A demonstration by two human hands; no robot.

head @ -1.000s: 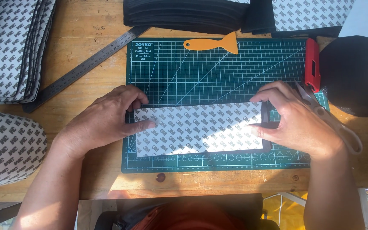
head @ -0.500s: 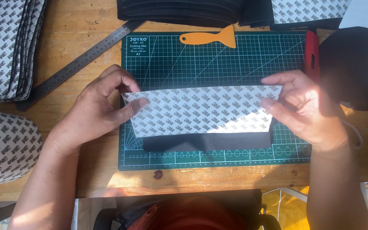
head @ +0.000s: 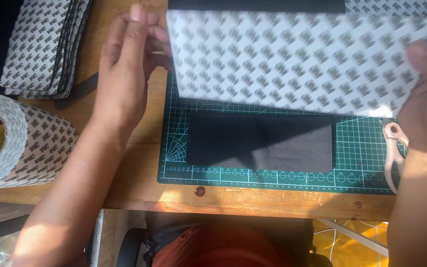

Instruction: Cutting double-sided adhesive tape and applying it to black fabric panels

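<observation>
1. Hands are lifting a white backing sheet printed with a grey repeating pattern [head: 297, 59] above the green gridded cutting mat [head: 174, 148]; the left hand [head: 124, 69] is pinching the sheet's left edge between thumb and fingers, and the right hand [head: 423, 89] is gripping its right edge, with a thumb showing on top.
2. The sheet is hanging clear in the air, over the mat's far half, tilted toward the camera and touching nothing below.
3. A black rectangular foam-like strip [head: 260, 142] is lying flat near the mat's near edge, uncovered, directly under the raised sheet.
4. The step in hand looks like separating the patterned sheet from the black strip; the peel appears finished.
5. The next move is likely calling for setting the sheet aside without letting it droop onto the strip.
6. A stack of similar patterned sheets [head: 45, 47] is sitting at the wooden table's [head: 273, 200] far left corner, a large roll of patterned tape [head: 21, 141] is resting at the left edge, and pale-handled scissors [head: 394, 153] are lying at the mat's right edge.
</observation>
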